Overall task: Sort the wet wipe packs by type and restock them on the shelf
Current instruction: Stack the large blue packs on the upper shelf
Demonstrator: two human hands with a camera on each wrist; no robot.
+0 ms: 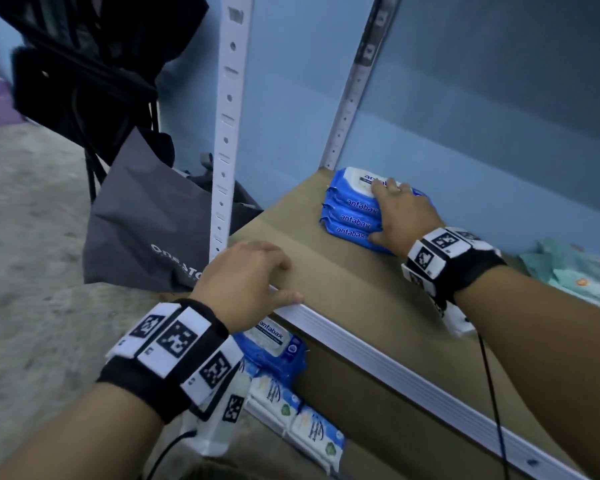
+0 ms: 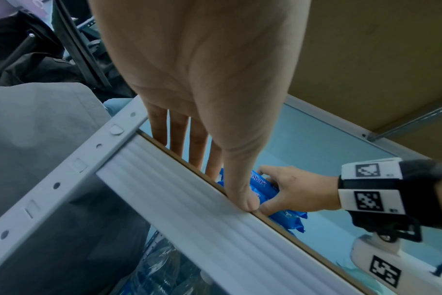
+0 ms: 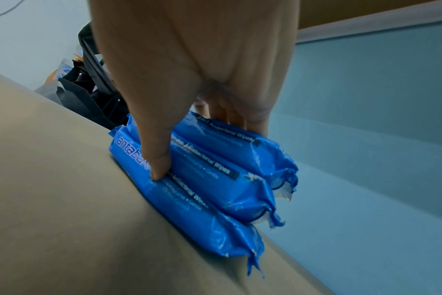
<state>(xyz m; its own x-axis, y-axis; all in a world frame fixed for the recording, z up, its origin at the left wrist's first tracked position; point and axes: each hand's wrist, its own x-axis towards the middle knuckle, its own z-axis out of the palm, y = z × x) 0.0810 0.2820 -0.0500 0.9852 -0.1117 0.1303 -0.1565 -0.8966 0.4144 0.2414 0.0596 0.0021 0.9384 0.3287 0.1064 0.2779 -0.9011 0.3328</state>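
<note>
We're clamping our right grip [image 1: 400, 216] on the stack of three blue plastic wipe packs [image 1: 352, 213] on the brown cardboard-lined shelf [image 1: 343, 282], left grip [image 1: 246, 278] resting flat, fingers apart, on its edge.

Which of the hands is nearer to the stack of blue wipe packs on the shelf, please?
The right hand: it grips the stack of blue wipe packs, fingers on top, thumb at the side. The left hand rests apart on the shelf's front edge.

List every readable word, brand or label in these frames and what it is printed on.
"antabax": side of each of the three stacked blue packs on the shelf board.
"antabax": blue pack on the lower shelf.
"Antibacterial Wipes": pack sides; smaller lines blurred.
"One STO...": grey bag, cut off.
White packs: print unreadable.
</note>
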